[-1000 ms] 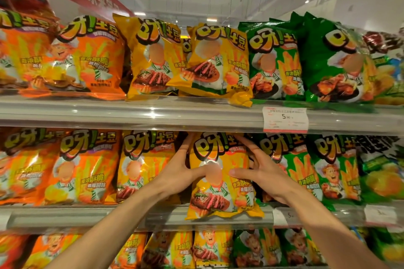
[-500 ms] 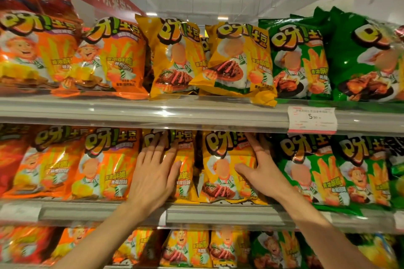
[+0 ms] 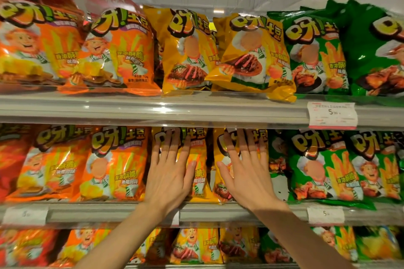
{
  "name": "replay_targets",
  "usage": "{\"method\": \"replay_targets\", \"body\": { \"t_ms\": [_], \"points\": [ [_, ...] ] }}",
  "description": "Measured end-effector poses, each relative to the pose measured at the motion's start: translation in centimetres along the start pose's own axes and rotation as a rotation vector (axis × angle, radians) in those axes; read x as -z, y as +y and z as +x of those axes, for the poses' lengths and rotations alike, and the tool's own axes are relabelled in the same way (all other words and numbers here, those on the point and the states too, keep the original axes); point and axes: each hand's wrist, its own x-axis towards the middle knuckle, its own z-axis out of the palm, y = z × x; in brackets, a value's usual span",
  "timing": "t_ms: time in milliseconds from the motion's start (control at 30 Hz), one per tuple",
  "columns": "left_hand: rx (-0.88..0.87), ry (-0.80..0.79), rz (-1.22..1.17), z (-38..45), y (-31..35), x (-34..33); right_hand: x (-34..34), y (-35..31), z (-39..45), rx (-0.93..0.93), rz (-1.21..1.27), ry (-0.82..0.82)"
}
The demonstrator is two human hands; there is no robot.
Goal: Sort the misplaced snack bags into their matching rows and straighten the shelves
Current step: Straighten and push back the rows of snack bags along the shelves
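Head view: we press left hand [image 3: 169, 178] and right hand [image 3: 247, 178], fingers flat, gripping nothing, squaring yellow bags [image 3: 200, 181] behind the shelf edge [image 3: 218, 212].

1. The left hand [image 3: 169, 172] lies flat on a yellow bag [image 3: 197, 164] and hides most of that bag's front; only its right strip shows.
2. The right hand [image 3: 247, 172] covers the next yellow bag [image 3: 219, 183], of which only slivers show beside the thumb and above the fingers.
3. Both hands' fingertips [image 3: 173, 135] sit behind the shelf lip [image 3: 153, 113] above them and look hazy.
4. Left of the left hand, the red bag [image 3: 11, 166] is blurred and cut by the frame edge.
5. Below the wrists, the lowest row [image 3: 196, 247] is cut off at the bottom.
6. The tag [image 3: 325, 214] right of the right wrist shows "5"; the rest is too small to read.
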Motion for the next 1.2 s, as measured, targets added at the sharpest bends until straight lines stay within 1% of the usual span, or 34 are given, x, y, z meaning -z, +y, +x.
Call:
{"method": "replay_targets", "body": {
  "t_ms": [133,233,300,367,467,533,567,633,733,800,833,900,1000,1033,1100,1200],
  "points": [
    [-0.01,0.015,-0.004,-0.1,-0.1,0.0,-0.1,-0.4,0.4,-0.052,-0.018,-0.054],
    [-0.019,0.037,-0.022,-0.1,-0.2,0.2,0.0,-0.6,0.5,-0.063,-0.015,-0.049],
    [-0.023,0.063,-0.02,-0.1,-0.2,0.4,-0.1,-0.6,0.4,-0.039,0.014,-0.036],
    [-0.032,0.102,0.0,-0.3,-0.1,0.6,0.0,-0.3,0.2,-0.017,0.12,-0.036],
    [-0.065,0.194,-0.007,-0.7,0.4,1.0,1.0,0.5,0.0,-0.061,0.466,-0.025],
    [-0.071,0.25,-0.066,-0.7,1.6,1.3,2.1,1.6,-0.3,-0.099,0.675,-0.01],
    [-0.059,0.266,-0.125,-0.7,2.5,1.6,2.6,2.6,-0.5,-0.104,0.726,0.007],
    [-0.018,0.273,-0.28,-0.3,5.2,2.1,3.6,4.9,-0.9,-0.094,0.724,0.07],
    [0.001,0.243,-0.46,0.3,10.4,2.5,4.9,9.4,-1.8,-0.059,0.574,0.163],
    [0.009,0.221,-0.536,0.7,14.1,2.2,5.6,12.7,-2.5,-0.03,0.448,0.242],
    [0.007,0.205,-0.553,0.9,16.0,2.0,5.9,14.4,-2.8,-0.03,0.404,0.253],
    [-0.017,0.14,-0.583,1.4,19.2,1.5,6.4,17.6,-3.3,-0.088,0.351,0.177],
    [-0.003,-0.059,-0.704,2.5,23.0,0.7,7.2,21.2,-4.2,-0.199,0.346,-0.011],
    [0.026,-0.121,-0.736,3.0,24.0,0.6,7.4,22.2,-4.5,-0.192,0.354,-0.039],
    [0.074,-0.23,-0.787,4.2,25.4,0.2,7.9,23.7,-5.1,-0.165,0.446,-0.097],
    [0.118,-0.301,-0.897,5.9,26.5,0.0,8.3,24.8,-5.3,-0.132,0.59,-0.261]
  ]
}}
